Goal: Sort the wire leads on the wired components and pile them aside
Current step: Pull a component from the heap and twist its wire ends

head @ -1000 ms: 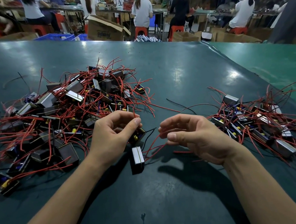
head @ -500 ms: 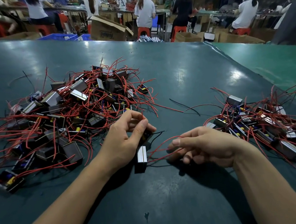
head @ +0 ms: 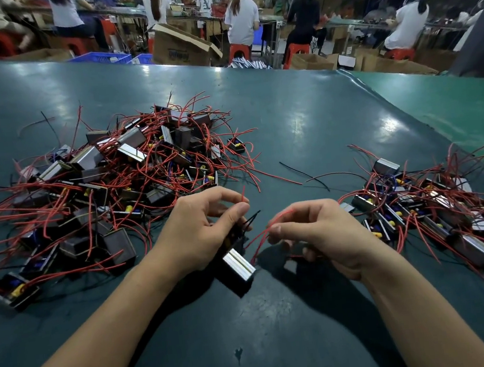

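While the left hand (head: 201,232) grips a wired component (head: 237,263) above the worktop (head: 303,123), the right hand (head: 320,232) pinches its red lead (head: 258,235).

— How are my hands?
— My left hand (head: 198,235) is curled, thumb and fingers gripping; my right hand (head: 320,232) pinches with thumb and forefinger, both forearms reaching forward, bare.

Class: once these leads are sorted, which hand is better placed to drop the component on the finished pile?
Probably the left hand: it grips the component. The right hand only pinches a red lead, though nearer the smaller pile.
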Available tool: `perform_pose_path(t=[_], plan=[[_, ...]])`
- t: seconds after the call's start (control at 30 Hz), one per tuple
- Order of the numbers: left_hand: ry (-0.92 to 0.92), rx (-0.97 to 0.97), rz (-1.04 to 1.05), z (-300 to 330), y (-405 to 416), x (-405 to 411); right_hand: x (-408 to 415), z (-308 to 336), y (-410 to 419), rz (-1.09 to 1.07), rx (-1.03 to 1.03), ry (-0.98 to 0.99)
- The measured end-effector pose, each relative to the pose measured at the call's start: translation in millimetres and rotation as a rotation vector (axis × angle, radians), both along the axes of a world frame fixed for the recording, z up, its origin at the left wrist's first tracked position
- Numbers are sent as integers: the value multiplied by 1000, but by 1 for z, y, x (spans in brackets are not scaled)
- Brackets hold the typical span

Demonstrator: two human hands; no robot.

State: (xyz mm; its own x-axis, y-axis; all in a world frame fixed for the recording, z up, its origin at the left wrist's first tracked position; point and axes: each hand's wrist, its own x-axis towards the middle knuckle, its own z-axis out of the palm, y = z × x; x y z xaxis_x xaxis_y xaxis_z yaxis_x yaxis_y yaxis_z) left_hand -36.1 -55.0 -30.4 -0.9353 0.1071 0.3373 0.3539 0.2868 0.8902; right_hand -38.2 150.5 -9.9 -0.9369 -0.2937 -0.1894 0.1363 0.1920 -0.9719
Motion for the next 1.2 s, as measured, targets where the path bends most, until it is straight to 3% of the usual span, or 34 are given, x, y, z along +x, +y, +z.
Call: perform_pose_path(t=[0.13,0.5,1.07,1.2], plan=[[-113,51,-142,0,5,0,0,-1,-2,-105,-1,163],[-268,187,-277,2,8,3,2,-2,-2,-73,129,449],[-265,87,-204,8,6,7,3,-10,-6,-120,201,604],[-286,-20,-253,13,-1,7,5,-10,-6,-123,213,653]])
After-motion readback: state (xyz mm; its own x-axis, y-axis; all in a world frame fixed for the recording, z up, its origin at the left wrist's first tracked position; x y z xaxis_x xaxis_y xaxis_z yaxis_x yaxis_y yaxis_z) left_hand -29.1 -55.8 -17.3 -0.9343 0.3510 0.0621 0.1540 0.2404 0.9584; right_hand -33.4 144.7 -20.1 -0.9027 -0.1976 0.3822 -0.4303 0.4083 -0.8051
